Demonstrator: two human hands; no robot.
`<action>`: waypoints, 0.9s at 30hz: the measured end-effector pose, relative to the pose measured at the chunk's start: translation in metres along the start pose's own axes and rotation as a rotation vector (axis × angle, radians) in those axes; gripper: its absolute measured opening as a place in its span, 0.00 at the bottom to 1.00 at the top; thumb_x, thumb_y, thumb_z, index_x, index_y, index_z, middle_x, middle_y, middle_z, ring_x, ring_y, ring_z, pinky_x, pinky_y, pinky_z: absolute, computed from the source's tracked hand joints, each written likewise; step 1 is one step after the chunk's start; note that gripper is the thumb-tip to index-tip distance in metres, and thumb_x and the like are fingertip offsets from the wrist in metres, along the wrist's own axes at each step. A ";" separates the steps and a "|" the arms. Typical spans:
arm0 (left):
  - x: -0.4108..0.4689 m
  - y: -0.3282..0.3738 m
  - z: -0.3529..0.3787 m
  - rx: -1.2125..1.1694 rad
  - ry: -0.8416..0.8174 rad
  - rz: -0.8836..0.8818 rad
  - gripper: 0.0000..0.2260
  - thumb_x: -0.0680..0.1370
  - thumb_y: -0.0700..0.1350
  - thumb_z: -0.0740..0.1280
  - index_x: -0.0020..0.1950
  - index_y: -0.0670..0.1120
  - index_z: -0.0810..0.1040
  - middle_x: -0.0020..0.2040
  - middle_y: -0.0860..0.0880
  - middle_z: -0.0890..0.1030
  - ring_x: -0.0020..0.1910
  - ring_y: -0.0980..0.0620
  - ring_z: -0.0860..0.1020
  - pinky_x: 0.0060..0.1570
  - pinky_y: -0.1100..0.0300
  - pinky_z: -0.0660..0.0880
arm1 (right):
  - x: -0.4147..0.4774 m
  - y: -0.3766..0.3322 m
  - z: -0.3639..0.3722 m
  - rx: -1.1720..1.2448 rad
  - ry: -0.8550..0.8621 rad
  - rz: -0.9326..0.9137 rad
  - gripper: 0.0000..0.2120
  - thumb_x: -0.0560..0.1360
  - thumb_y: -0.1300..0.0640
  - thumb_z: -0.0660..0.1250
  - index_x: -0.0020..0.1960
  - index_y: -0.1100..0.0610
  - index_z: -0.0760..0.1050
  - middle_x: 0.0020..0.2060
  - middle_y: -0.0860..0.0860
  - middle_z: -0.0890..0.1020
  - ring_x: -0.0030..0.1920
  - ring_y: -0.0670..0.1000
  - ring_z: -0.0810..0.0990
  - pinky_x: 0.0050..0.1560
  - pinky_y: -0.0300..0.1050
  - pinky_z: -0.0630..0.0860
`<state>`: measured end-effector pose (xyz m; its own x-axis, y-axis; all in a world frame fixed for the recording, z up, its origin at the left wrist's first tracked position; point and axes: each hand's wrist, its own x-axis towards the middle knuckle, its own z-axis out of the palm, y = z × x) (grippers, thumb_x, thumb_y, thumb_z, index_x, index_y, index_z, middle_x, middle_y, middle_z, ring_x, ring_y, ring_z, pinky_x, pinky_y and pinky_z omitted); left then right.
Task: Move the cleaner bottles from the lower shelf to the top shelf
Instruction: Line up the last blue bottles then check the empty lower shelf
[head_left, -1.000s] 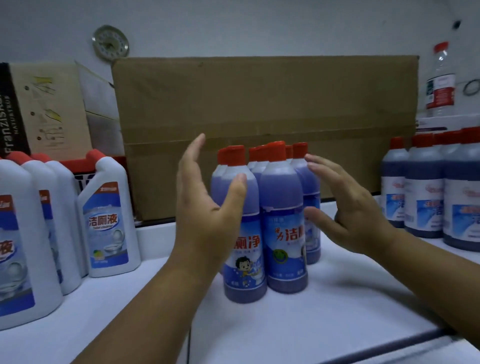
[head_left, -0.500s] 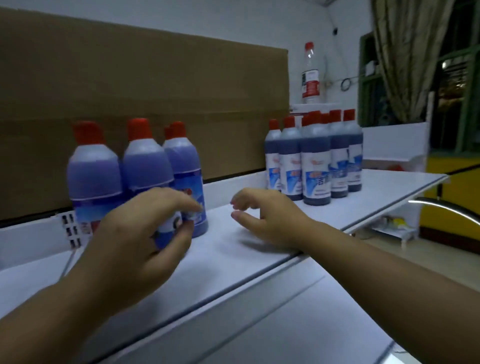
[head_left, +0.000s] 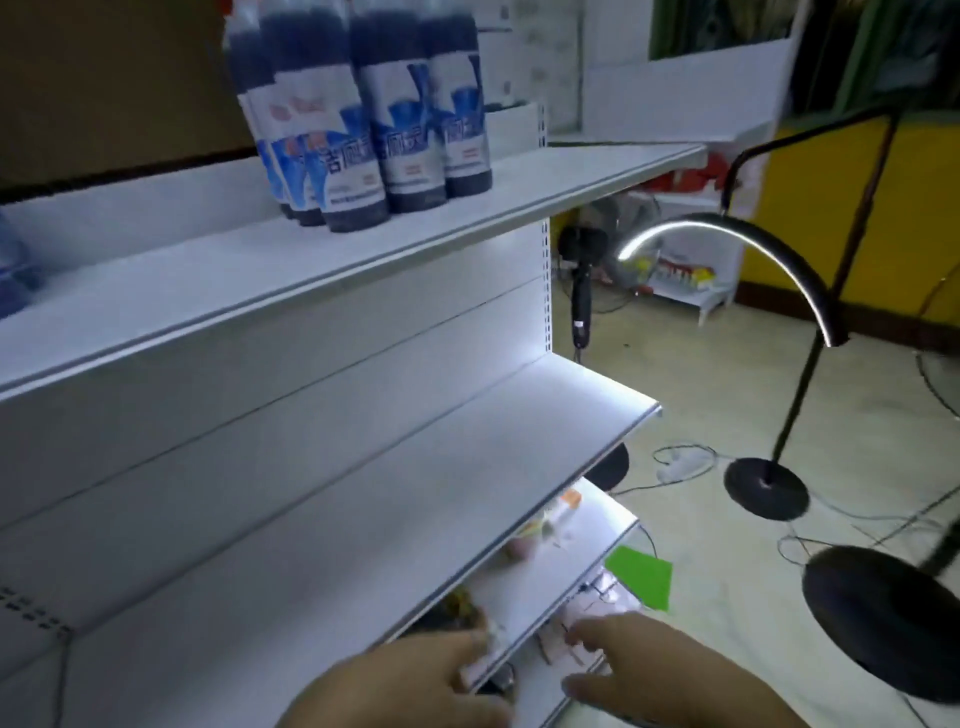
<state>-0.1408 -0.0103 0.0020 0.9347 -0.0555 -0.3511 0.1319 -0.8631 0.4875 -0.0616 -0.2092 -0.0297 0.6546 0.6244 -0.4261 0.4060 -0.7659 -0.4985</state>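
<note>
Looking down the white metal shelving: cleaner bottles (head_left: 363, 130), dark blue with glossy white-and-blue labels, stand clustered on the top shelf (head_left: 467, 208), well back from its lip. The middle shelf (head_left: 415, 467) is smooth, lit at its far end. My left hand (head_left: 405, 686) and right hand (head_left: 660, 675) reach low beside the lower shelf edge (head_left: 550, 608), fingers loose, gripping nothing. An arched black floor lamp (head_left: 769, 483) stands just right.

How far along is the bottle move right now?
Done: a cluster of cleaner bottles stands on the top shelf. In hand: nothing; left hand and right hand reach empty toward the lower shelves. Left: unclear; that area is blurred.
</note>
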 end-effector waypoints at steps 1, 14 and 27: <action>0.012 0.007 -0.002 -0.022 0.011 -0.049 0.24 0.70 0.63 0.63 0.66 0.63 0.68 0.57 0.63 0.76 0.57 0.62 0.75 0.58 0.67 0.70 | -0.002 0.010 -0.006 -0.006 -0.003 0.010 0.21 0.75 0.41 0.61 0.66 0.46 0.69 0.63 0.46 0.75 0.63 0.48 0.73 0.59 0.39 0.69; 0.138 0.045 -0.066 0.013 0.068 -0.045 0.27 0.77 0.62 0.60 0.75 0.61 0.56 0.73 0.59 0.65 0.68 0.55 0.69 0.64 0.61 0.65 | 0.079 0.065 -0.106 0.087 -0.054 0.024 0.25 0.72 0.35 0.62 0.67 0.40 0.66 0.61 0.42 0.76 0.58 0.43 0.75 0.61 0.40 0.71; 0.228 0.092 -0.098 -0.060 0.415 -0.141 0.24 0.77 0.62 0.58 0.72 0.65 0.58 0.68 0.64 0.70 0.63 0.63 0.69 0.60 0.67 0.66 | 0.153 0.119 -0.201 0.024 0.031 -0.163 0.23 0.72 0.36 0.62 0.65 0.41 0.67 0.57 0.40 0.77 0.54 0.40 0.76 0.57 0.38 0.73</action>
<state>0.1169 -0.0537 0.0448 0.9580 0.2774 -0.0723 0.2747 -0.8164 0.5080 0.2153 -0.2357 -0.0027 0.6005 0.7350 -0.3148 0.4935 -0.6504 -0.5774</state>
